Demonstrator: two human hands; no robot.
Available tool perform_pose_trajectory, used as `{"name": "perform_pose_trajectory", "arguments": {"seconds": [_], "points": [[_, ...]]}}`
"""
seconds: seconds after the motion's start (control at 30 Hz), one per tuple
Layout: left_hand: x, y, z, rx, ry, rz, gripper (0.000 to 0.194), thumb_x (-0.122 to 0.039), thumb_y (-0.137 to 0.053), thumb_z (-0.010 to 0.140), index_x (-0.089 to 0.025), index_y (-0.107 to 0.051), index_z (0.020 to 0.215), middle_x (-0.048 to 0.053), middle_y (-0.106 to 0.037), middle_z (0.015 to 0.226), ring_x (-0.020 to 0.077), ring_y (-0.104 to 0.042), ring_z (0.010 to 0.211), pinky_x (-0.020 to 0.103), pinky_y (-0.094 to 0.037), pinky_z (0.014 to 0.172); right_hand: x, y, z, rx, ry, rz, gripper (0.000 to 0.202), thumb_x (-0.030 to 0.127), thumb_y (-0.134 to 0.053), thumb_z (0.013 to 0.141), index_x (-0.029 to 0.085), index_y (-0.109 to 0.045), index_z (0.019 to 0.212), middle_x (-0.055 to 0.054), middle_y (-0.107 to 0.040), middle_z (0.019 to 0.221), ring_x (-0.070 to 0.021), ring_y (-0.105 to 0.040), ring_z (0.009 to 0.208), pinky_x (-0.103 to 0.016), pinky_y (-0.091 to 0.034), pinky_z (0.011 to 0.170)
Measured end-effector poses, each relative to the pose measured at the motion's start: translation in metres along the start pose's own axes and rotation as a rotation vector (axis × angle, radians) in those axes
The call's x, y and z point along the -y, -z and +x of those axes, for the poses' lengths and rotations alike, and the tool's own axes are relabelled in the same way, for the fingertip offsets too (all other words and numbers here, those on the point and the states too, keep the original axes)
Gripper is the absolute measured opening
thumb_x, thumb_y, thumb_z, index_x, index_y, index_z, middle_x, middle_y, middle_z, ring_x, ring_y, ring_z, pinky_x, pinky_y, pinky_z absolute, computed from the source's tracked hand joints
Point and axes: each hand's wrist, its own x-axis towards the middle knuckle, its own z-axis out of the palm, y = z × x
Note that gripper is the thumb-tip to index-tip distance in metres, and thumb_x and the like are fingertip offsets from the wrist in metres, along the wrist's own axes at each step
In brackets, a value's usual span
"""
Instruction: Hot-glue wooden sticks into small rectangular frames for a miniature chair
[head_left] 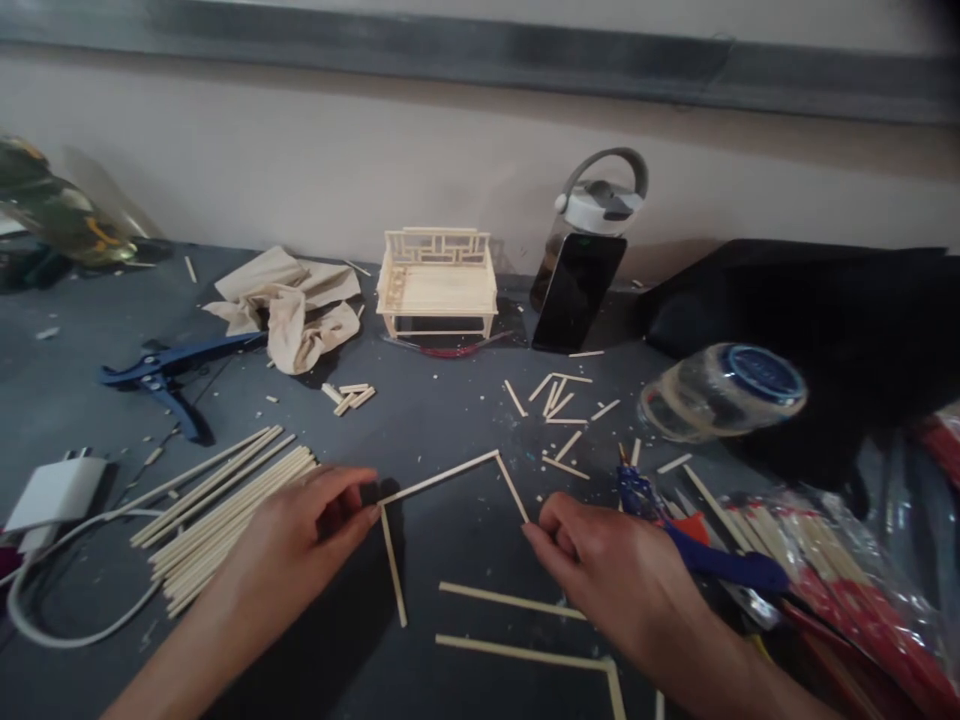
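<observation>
Between my two hands is a three-sided frame of thin wooden sticks (442, 477), with one long stick and a shorter stick at each end. My left hand (300, 540) pinches its left corner between thumb and fingers. At the free end of the right-hand short stick, the thumb and fingers of my right hand (615, 565) are closed on the wood. Two more sticks (517, 600) lie in front, running toward my right wrist; the nearer one (525, 652) meets another stick at a corner. A small model bench (437, 285) made of sticks stands by the wall.
Left of my left hand lie a bundle of round sticks (232, 520), a blue cutter (169, 375) and a white charger (56, 495). Crumpled paper (300, 310) sits behind. A phone (577, 295) leans on a bottle (604, 205). Rightward are a clear jar (720, 395) and plastic-wrapped sticks (825, 560).
</observation>
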Motion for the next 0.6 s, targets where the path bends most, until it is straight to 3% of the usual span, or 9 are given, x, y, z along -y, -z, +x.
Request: {"name": "perform_pose_trajectory", "arguments": {"seconds": [0.17,0.33,0.47,0.6], "points": [[0.005,-0.006,0.002,0.039,-0.026,0.021,0.030,-0.038,-0.051,0.083,-0.021,-0.066,0.103,0.001,-0.063,0.075,0.0147,-0.058,0.057,0.026,-0.045,0.054,-0.001,-0.002,-0.001,-0.018,0.037,0.017,0.025,0.034,-0.051,0.087,0.022,-0.052,0.066,0.005,-0.055,0.048,-0.0113,-0.054,0.040,-0.023,-0.029,0.043],[0.014,-0.012,0.004,0.054,-0.097,0.035,0.027,-0.036,-0.048,0.086,-0.021,-0.067,0.098,0.003,-0.065,0.081,0.0160,-0.062,0.066,0.026,-0.048,0.059,-0.007,0.013,0.011,-0.040,0.039,0.024,0.028,0.037,-0.048,0.090,0.022,-0.055,0.067,0.005,-0.056,0.051,-0.0100,-0.053,0.041,-0.022,-0.029,0.042],[0.017,-0.013,0.004,0.031,-0.130,0.026,0.027,-0.040,-0.048,0.086,-0.023,-0.068,0.094,0.004,-0.067,0.085,0.0175,-0.065,0.072,0.026,-0.050,0.063,-0.008,0.022,0.031,-0.106,0.104,0.008,0.016,0.027,-0.048,0.090,0.023,-0.062,0.083,0.003,-0.066,0.066,-0.0130,-0.063,0.059,-0.023,-0.039,0.052],[0.015,-0.011,0.005,0.011,-0.121,0.016,0.027,-0.044,-0.048,0.085,-0.026,-0.068,0.086,0.002,-0.069,0.084,0.0186,-0.066,0.072,0.026,-0.051,0.063,-0.003,0.019,0.049,-0.093,0.171,-0.027,0.021,0.024,-0.044,0.091,0.021,-0.065,0.096,-0.003,-0.070,0.084,-0.0160,-0.066,0.074,-0.026,-0.045,0.062]]}}
